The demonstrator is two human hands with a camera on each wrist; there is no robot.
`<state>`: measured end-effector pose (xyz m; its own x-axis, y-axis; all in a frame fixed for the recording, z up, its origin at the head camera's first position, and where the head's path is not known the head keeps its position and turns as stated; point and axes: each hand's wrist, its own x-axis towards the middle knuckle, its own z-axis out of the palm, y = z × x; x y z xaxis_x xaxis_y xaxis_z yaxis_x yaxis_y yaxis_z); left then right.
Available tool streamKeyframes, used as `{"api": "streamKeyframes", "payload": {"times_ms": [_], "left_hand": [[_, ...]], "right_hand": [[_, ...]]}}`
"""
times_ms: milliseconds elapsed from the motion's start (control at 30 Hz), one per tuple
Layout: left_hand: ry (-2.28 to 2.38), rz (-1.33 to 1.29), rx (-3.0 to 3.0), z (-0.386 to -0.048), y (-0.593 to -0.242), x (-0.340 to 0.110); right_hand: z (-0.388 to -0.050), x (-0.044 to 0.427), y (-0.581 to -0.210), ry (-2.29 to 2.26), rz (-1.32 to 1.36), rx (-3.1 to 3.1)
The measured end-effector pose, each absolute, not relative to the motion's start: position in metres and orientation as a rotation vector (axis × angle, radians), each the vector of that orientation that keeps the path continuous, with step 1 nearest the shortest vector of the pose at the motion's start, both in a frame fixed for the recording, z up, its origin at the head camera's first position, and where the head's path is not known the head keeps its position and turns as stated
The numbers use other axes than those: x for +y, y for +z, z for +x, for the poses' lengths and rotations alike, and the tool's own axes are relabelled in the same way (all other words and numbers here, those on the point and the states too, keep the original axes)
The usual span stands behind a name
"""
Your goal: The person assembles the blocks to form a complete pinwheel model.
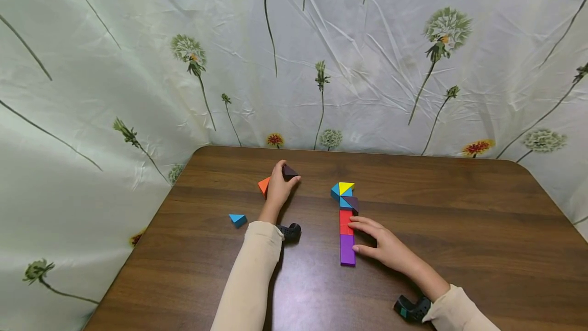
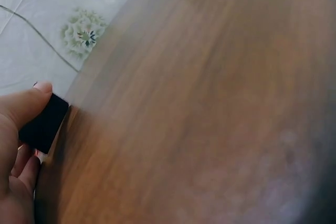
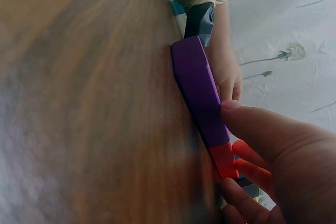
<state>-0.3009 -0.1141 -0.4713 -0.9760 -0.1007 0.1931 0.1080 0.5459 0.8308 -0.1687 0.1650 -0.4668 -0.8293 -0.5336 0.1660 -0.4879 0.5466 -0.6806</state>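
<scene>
My left hand pinches a dark triangular block between thumb and fingers, toward the back of the table. The left wrist view shows the thumb on top of this dark block. Just beside that hand lies an orange block, partly covered by it. My right hand rests against the right side of a column of blocks, fingers loosely extended. Its thumb touches the purple block and its fingertips the red part. Above the red part sit a dark triangle, blue triangles and a yellow triangle.
A loose blue triangular block lies on the brown wooden table, left of the left forearm. Black wrist devices sit at the left wrist and right wrist. A floral curtain hangs behind the table's back edge.
</scene>
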Motion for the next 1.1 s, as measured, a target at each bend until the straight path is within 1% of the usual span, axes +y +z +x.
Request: {"api": "streamKeyframes", "payload": {"times_ms": [667,1100], "left_hand": [[-1.276,-0.264,-2.678,-0.295,-0.471,-0.117],[-1.199,-0.493,-2.663,-0.279,-0.461,-0.109]], "right_hand": [[-0.169,0.165,-0.464,-1.179,-0.881,2.686],[-0.171,0.164,-0.465,-1.167,-0.885,2.691]]}}
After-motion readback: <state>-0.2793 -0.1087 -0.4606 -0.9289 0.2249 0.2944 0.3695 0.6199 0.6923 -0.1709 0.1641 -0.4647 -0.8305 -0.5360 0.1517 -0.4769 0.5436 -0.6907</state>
